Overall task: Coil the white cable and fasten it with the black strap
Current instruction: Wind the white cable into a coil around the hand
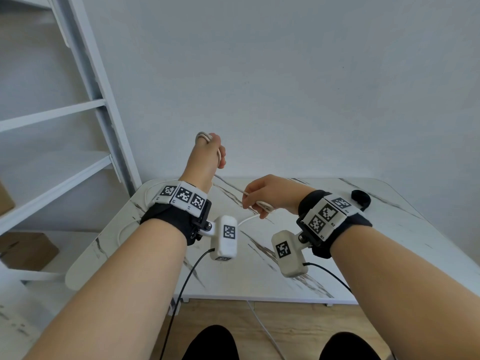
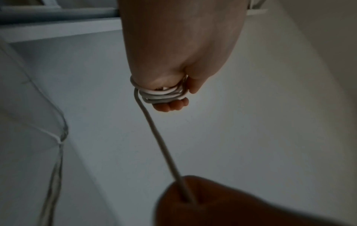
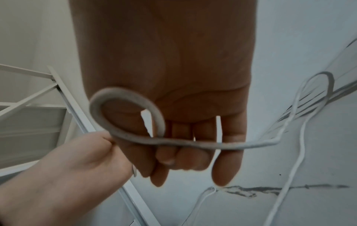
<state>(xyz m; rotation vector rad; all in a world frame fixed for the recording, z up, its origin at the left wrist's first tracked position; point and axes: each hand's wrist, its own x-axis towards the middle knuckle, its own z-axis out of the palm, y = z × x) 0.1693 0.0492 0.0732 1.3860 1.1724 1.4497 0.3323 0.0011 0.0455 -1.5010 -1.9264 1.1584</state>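
Your left hand is up in the air. The white cable is wound in a few loops around its fingers, and that grip is closed on the loops. One piece of cable runs down to your right hand. Its grip pinches the cable, which makes a small loop there. The rest of the cable lies on the tabletop and hangs off its near edge. The black strap lies on the tabletop, far to the right, and no hand touches it.
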